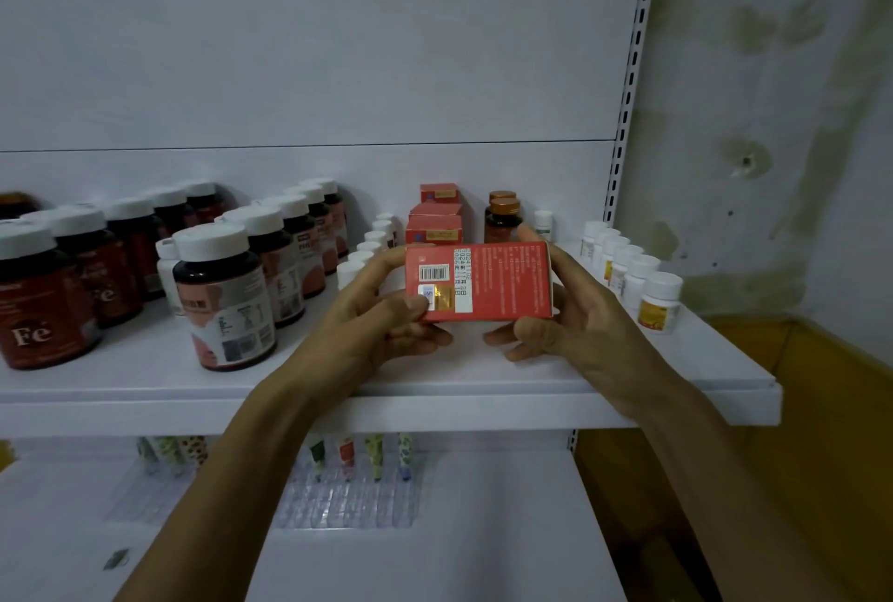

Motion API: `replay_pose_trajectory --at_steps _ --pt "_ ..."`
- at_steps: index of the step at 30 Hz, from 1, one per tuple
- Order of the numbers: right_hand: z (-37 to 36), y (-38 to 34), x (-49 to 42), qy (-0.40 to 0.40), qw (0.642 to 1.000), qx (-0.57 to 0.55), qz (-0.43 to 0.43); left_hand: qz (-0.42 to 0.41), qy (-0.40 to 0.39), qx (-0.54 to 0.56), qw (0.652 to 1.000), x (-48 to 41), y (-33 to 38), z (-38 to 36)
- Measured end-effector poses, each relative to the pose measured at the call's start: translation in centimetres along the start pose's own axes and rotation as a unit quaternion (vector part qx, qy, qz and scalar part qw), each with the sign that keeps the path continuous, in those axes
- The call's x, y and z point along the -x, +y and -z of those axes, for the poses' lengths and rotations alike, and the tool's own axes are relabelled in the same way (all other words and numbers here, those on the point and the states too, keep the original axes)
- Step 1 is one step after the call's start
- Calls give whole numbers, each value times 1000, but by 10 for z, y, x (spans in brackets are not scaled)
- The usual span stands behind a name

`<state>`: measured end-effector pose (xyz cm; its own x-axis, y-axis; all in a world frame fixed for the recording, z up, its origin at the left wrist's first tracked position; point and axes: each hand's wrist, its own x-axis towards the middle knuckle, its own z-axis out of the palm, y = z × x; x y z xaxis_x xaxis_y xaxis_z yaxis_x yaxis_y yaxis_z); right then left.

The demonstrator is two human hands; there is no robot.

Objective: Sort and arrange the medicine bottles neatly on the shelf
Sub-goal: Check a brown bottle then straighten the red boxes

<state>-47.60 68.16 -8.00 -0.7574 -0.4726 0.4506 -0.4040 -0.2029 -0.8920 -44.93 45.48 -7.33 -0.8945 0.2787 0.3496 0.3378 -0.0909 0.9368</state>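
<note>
A red medicine box with a barcode and white label lies sideways just above the white shelf. My left hand grips its left end and my right hand grips its right end. Behind it stand three more red boxes in a row and two brown bottles with gold caps. Large dark bottles with white caps fill the shelf's left part. Small white bottles line up on the right, and another row runs beside the red boxes.
A slotted shelf upright stands at the right, with a stained wall beyond it. On the lower shelf, patterned tubes stand in a clear plastic rack. A yellow-brown surface lies at the lower right.
</note>
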Motion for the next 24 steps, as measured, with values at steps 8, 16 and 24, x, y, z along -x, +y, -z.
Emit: replay_pose_trajectory --at_steps 8,16,24 --pt "4 -2 5 -23 1000 5 1 3 -5 29 1000 1 2 0" --pt "1 -3 3 25 999 -2 -25 2 -4 20 1000 2 3 0" --pt "-2 -7 2 63 995 -60 -54 -45 7 -4 999 5 1 -2"
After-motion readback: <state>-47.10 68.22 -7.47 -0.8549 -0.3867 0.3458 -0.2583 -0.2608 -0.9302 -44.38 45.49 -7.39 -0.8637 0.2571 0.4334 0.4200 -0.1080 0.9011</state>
